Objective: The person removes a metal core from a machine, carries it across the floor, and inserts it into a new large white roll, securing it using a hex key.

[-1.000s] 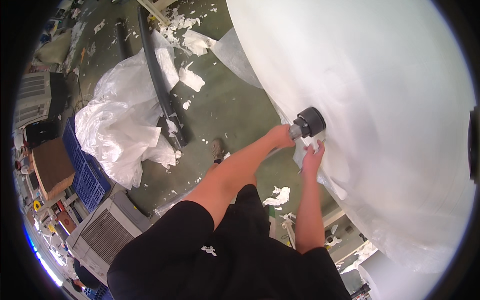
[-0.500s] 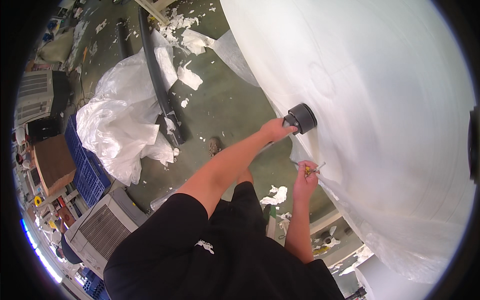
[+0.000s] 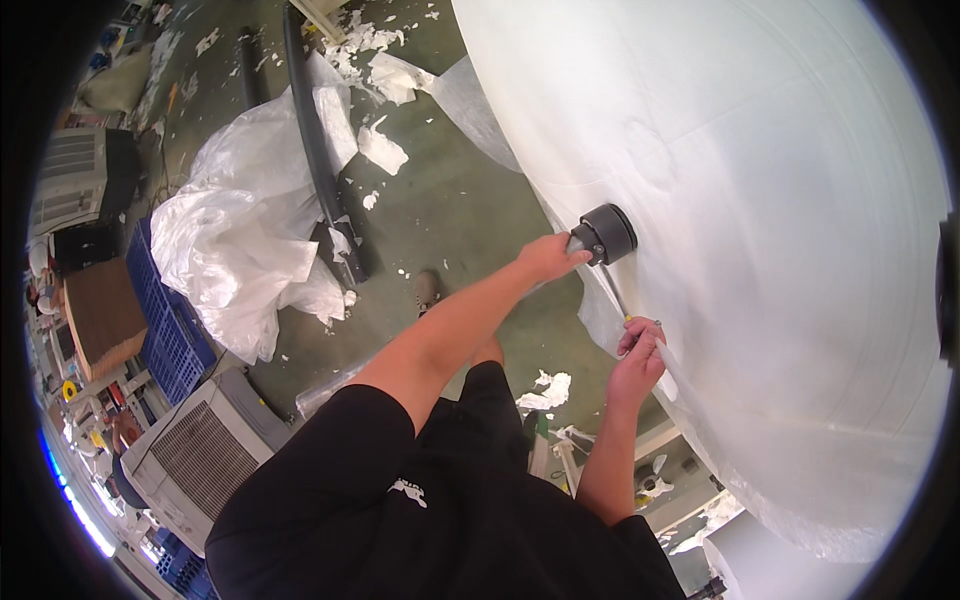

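The large white roll looks smooth, with a soft satin shine. Near its left edge, the thick black cylindrical fitting looks like metal, mostly matt, and the thin grey rod beside it seems metallic. Left of the roll, the crumpled whitish plastic sheet is very glossy, while the long black tube shines weakly.

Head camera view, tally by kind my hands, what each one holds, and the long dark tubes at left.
Hands: 2, left hand and right hand
Black fitting: 1
Slim rod: 1
Dark tubes: 2, front tube and rear tube
Total: 6
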### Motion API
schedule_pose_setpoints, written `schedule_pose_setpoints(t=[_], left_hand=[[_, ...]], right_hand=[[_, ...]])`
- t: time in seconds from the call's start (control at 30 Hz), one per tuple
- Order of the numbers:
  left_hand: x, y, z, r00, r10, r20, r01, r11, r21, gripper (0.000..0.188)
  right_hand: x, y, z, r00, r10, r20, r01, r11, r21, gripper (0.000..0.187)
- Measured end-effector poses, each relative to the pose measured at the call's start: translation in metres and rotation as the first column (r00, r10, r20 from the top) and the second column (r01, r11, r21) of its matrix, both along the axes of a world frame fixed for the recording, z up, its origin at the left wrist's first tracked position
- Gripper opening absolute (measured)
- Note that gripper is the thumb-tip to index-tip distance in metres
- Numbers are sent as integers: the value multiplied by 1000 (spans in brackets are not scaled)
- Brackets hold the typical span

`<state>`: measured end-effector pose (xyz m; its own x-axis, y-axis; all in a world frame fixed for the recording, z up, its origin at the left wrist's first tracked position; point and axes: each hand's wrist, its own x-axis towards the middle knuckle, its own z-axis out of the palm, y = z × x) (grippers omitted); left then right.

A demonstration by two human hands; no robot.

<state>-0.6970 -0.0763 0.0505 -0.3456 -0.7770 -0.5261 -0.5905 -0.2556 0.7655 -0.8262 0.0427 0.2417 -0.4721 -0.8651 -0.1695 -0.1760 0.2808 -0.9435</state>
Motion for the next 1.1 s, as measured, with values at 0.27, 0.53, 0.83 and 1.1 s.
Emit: schedule_pose_setpoints(t=[0.27, 0.53, 0.83, 1.1], left_hand=[[-1, -1, 16, 998, -2, 64, 2, 1000, -10, 65], [-1, -2, 34, 996, 16, 92, -17, 1000, 19, 65], [-2, -1, 39, 991, -29, 130, 25, 999, 28, 72], [-3, 4, 34, 989, -23, 145, 33, 997, -65, 74]], right_hand=[[-2, -8, -10, 999, 8, -36, -11, 997, -71, 35], [-7, 0, -6, 1000, -10, -10, 9, 999, -36, 36], [-11, -2, 2, 985, 140, -102, -138, 990, 25, 37], [1, 1, 9, 932, 163, -324, -159, 987, 38, 35]])
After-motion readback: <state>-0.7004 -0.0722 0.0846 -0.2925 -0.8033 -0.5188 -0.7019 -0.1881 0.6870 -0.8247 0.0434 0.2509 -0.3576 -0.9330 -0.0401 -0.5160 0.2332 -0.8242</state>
